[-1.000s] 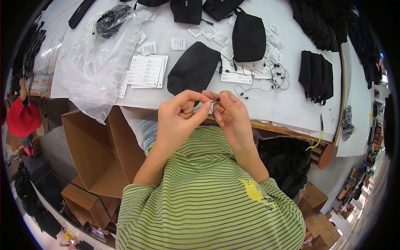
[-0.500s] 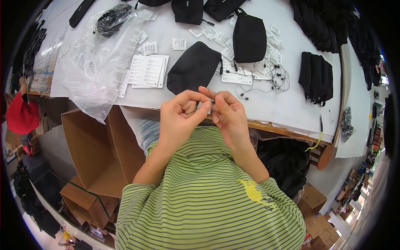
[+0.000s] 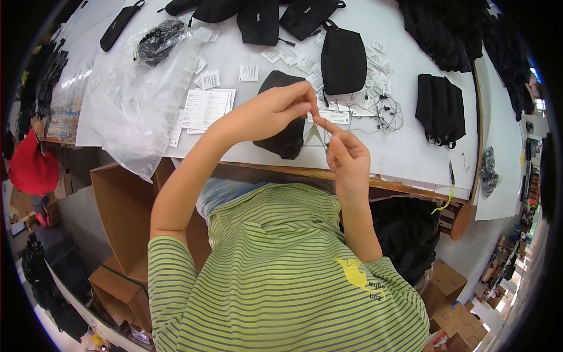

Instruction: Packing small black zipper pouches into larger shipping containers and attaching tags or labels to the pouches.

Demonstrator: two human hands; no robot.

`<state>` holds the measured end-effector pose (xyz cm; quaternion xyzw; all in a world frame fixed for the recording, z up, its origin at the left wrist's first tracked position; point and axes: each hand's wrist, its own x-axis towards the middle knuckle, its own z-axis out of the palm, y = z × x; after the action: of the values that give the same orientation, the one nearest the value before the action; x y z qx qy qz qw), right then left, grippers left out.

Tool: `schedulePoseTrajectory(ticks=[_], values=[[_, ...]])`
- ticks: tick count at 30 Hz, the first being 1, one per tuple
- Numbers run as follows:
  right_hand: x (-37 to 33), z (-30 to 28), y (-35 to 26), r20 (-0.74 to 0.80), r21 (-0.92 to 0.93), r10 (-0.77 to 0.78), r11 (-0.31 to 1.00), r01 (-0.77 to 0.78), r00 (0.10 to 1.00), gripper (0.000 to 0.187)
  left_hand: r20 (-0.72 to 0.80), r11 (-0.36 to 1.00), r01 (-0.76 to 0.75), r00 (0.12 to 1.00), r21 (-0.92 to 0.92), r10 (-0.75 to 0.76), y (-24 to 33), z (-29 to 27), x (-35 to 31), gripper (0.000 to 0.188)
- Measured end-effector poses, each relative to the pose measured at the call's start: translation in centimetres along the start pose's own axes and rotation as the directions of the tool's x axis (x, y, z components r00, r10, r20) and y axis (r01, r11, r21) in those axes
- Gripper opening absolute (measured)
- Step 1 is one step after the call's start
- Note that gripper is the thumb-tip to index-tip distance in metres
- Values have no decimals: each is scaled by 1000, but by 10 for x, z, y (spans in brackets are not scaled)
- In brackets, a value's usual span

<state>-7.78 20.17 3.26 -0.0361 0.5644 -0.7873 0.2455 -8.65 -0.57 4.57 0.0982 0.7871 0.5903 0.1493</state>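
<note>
Far left, I've got a co-worker's red sleeve [image 3: 33,164]. Then a black case [image 3: 121,26] on the desk [image 3: 399,155], and beside it a clear bag [image 3: 126,111] drooping over the front edge, box [image 3: 120,220] below. Cards [image 3: 205,108] lie stacked right of the bag. Next, a black pouch [image 3: 278,145], slanted near the front edge, partly behind my left hand [image 3: 293,104]. Left grip: thumb and fingers pinched on a thin dark cord [image 3: 326,143], held up just right of that pouch. Right hand [image 3: 350,157]: index finger reaching the left fingertips, thumb and other fingers bent; can't tell if that grip has the cord too. Beyond the hands, a second pouch [image 3: 343,61] sits over loose tags [image 3: 380,63], tangled strings [image 3: 387,114] next to it. Far right: black stack [image 3: 440,108], snips [image 3: 451,172] near the desk's edge.
</note>
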Motion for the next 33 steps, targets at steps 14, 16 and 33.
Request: schedulePoseTrajectory(ticks=[14,16,33], values=[[-18,-51,-1,-5,-214,-90,973,87,996,11,109,398,-282,908,873,405,-38,-3,18,24],[-16,-47,-2,15,-302,-130,945,128,991,11,58,424,-248,909,871,413,-35,-11,-3,25],[-4,-29,3,455,-874,-10,188,448,891,73,32,482,-269,896,834,444,-43,-16,-60,23]])
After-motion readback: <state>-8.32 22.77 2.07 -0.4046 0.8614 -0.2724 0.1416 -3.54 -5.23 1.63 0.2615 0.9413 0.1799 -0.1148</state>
